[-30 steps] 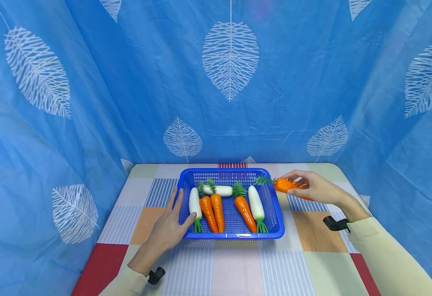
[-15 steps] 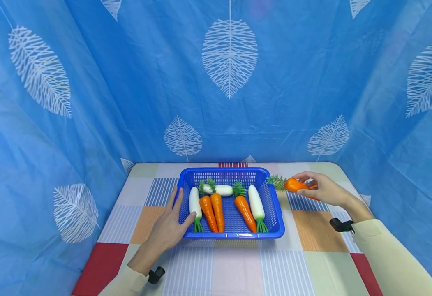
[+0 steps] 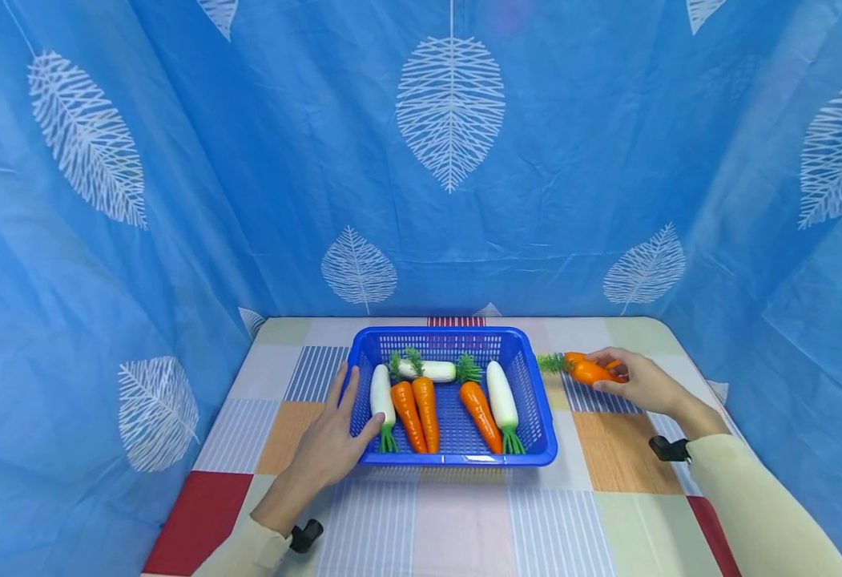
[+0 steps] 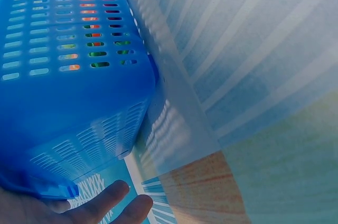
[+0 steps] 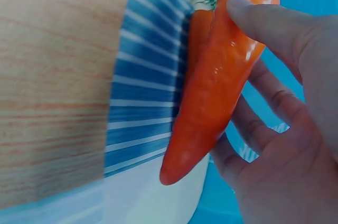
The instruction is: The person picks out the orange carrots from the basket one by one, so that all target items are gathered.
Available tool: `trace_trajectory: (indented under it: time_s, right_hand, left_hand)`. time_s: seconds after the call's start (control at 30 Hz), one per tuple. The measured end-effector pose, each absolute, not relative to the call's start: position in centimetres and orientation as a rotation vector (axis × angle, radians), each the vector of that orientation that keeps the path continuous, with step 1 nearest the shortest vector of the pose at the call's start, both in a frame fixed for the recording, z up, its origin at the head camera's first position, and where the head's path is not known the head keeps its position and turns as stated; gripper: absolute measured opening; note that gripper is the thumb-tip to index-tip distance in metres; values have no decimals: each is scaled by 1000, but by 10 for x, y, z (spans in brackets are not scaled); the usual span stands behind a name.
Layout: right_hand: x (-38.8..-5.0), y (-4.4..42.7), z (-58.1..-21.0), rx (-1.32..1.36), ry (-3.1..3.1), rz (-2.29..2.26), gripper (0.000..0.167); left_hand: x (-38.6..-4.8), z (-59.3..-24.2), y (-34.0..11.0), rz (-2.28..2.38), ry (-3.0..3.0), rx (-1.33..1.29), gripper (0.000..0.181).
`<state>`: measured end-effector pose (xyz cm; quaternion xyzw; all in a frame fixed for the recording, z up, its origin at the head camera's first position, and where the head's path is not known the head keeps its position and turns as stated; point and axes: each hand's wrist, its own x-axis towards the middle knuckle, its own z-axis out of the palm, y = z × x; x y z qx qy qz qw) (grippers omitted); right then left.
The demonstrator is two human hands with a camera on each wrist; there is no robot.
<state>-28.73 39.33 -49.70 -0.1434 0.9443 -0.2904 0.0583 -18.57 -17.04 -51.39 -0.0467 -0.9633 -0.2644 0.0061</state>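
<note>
A blue plastic basket (image 3: 457, 459) holds several carrots and white radishes with green tops. At its left side my left hand (image 3: 329, 439) rests on the rim, fingers extended; in the left wrist view the basket's perforated wall (image 4: 79, 86) fills the left part, with fingertips (image 4: 138, 206) below it. To the right of the basket my right hand (image 3: 644, 383) grips an orange carrot (image 5: 216, 86) between thumb and fingers. A second carrot (image 5: 199, 36) lies on the table right behind the held one, mostly hidden by it.
Inside the basket, one radish (image 3: 381, 395) lies left, another (image 3: 502, 394) right, and a third (image 3: 435, 371) across the back. Carrots (image 3: 427, 413) lie between them. A checked cloth covers the table (image 3: 464, 521); a blue curtain (image 3: 536, 200) hangs behind.
My right hand has carried the carrot rightward, away from the basket's right rim, and lowered it beside the other carrot. The left hand and the basket have stayed in place.
</note>
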Motion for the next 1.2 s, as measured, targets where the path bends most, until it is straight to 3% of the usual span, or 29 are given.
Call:
trace_trajectory:
  time_s: [1.2]
  right_hand:
    - [-292,386,-526,-528,3016,-607,46]
  left_hand:
    - [-187,-515,-170,-828,-3019,-127,100]
